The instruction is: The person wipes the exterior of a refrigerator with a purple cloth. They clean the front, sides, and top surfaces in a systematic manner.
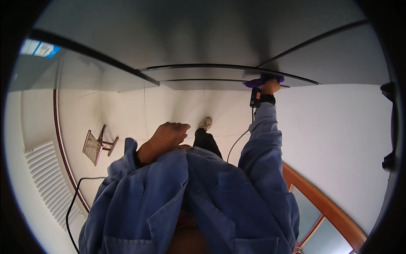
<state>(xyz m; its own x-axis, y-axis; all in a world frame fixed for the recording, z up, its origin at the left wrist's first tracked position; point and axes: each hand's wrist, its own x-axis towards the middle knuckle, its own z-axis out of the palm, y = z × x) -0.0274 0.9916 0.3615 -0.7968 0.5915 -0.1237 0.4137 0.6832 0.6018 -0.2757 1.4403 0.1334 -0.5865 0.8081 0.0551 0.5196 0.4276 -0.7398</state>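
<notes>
My right hand [271, 87] reaches far forward at the right, its fingers closed on a purple cloth [256, 82]. The cloth is pressed to the lower part of a large glossy grey panelled front [203, 38] with dark seams, which looks like a refrigerator or cabinet. Part of the cloth and my fingertips are hidden by the hand itself. In front of my body hovers my left hand [165, 136], holding nothing, its fingers loosely stretched toward the right. It touches neither the panels nor the cloth.
A small folding stool [94, 147] stands on the tiled floor at the left, near a white radiator [48, 169]. A white wall [334, 127] and a wooden door frame [334, 211] lie at the right. A black cable [69, 209] hangs at my left side; another runs from a black box [255, 97] on my right wrist.
</notes>
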